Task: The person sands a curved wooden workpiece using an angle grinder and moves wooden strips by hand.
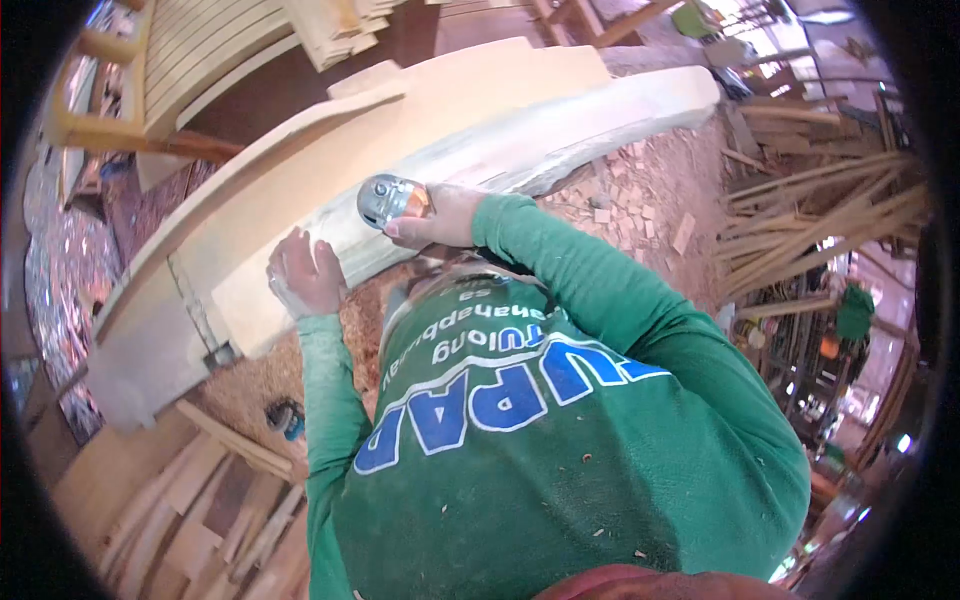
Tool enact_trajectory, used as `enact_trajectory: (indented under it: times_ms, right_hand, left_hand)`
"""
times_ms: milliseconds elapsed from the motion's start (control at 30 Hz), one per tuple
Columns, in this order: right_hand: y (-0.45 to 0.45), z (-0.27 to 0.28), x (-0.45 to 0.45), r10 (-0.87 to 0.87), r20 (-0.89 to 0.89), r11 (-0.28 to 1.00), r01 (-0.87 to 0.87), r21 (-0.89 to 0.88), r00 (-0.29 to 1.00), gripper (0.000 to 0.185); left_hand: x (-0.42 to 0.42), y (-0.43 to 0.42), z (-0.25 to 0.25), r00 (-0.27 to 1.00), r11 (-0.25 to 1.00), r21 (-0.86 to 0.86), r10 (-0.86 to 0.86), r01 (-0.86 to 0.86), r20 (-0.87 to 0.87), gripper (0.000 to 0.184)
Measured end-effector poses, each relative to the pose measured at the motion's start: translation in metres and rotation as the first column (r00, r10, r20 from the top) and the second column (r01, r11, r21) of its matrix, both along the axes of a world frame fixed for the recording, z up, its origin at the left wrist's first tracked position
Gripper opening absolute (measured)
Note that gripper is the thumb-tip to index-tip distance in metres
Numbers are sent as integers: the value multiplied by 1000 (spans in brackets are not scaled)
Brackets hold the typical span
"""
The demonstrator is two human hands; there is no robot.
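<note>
My right hand (pixel 445 217) is closed around a rounded grey-and-orange tool that looks like a palm sander (pixel 392 200). The tool rests against the pale, dusty surface of a long curved timber piece (pixel 560 125). To its left, my left hand (pixel 306 274) lies on the near edge of the same timber, fingers spread and holding nothing. The underside of the tool is hidden from view.
A dark metal fitting (pixel 220 355) hangs at the timber's near edge, left of my left hand. Wood chips (pixel 625 195) cover the ground, where another tool (pixel 287 418) lies. Boards (pixel 190 500) are stacked lower left, and long sticks (pixel 820 215) pile up at right.
</note>
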State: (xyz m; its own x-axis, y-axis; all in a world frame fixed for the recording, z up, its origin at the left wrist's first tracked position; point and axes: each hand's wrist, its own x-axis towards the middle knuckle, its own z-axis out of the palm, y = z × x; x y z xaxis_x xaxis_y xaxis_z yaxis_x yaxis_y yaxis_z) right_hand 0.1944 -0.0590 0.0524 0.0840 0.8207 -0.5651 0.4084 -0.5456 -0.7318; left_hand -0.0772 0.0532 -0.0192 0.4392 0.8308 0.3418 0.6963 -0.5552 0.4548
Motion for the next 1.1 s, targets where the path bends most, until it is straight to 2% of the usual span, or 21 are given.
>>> enact_trajectory:
  times_ms: [33, 133, 167, 267, 300, 400, 433, 533, 567, 667, 733, 800, 867, 900, 1000, 1100]
  right_hand:
    - [-6, 28, 16, 26, -15, 999, -27, -47, 1000, 71]
    - [-42, 27, 62, -99, -75, 991, 91, -100, 992, 71]
    - [-56, 26, 76, -152, -44, 985, 148, -88, 987, 73]
    - [-95, 18, 120, -295, 35, 954, 297, -39, 955, 76]
    - [-106, 16, 139, -317, 60, 939, 322, -123, 946, 79]
    - [-134, 28, 188, -426, 60, 889, 430, -154, 903, 80]
    - [-143, 31, 204, -448, 81, 890, 453, -58, 890, 83]
    - [-184, -12, 264, -552, 75, 830, 556, -45, 830, 86]
    - [-189, 3, 281, -571, 107, 805, 580, -122, 814, 85]
    - [-213, 38, 323, -714, 90, 671, 716, -196, 694, 74]
    - [-243, 13, 353, -806, 13, 591, 807, 0, 591, 59]
    - [-265, -6, 376, -818, 79, 575, 811, 103, 570, 49]
    - [-268, 1, 374, -881, -17, 462, 867, 184, 473, 42]
    - [-271, -2, 378, -893, -60, 422, 878, 226, 445, 41]
    - [-264, -16, 389, -917, -184, 283, 902, 325, 354, 39]
    - [-238, -2, 395, -917, -272, 174, 906, 386, 292, 37]
  left_hand:
    - [13, -1, -5, 996, 996, -19, -84, 85, 30, 44]
    - [56, -17, 7, 969, 973, -109, -216, 204, -116, 49]
    - [67, -20, 0, 953, 958, -133, -272, 254, -136, 57]
    - [107, -34, 5, 910, 932, -156, -355, 327, -213, 65]
    - [118, -38, 7, 901, 923, -205, -368, 324, -231, 67]
    - [143, -44, 9, 871, 902, -236, -416, 361, -260, 69]
    - [148, -45, 12, 867, 899, -224, -428, 377, -256, 69]
    - [159, -48, 19, 854, 911, -249, -399, 329, -333, 69]
    - [160, -47, 19, 855, 910, -253, -401, 329, -328, 69]
    - [166, -46, 28, 825, 907, -288, -405, 308, -395, 67]
    - [172, -45, 37, 820, 902, -323, -406, 288, -403, 64]
    - [179, -42, 50, 798, 901, -343, -404, 265, -447, 63]
    - [177, -37, 39, 817, 861, -465, -412, 205, -403, 60]
    - [175, -36, 35, 825, 832, -524, -418, 181, -379, 59]
    - [176, -37, 48, 812, 820, -511, -471, 259, -344, 53]
    - [163, -29, 24, 912, 743, -664, -325, 83, -249, 49]
